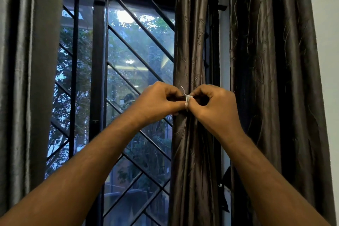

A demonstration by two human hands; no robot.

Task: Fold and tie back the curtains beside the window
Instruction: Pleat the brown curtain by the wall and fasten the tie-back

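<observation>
A dark brown satin curtain [190, 45] hangs gathered into a narrow bundle just right of the window. A thin white tie [186, 97] wraps its front at mid height, one short end sticking up. My left hand [159, 101] and my right hand [214, 104] meet in front of the bundle, fingers pinched on the tie from either side. The tie's path around the back of the curtain is hidden.
A second dark curtain [271, 78] hangs loose further right against a white wall [326, 23]. A grey curtain [23, 78] covers the left side. Between them is the window [117, 71] with black diagonal grille bars and trees outside.
</observation>
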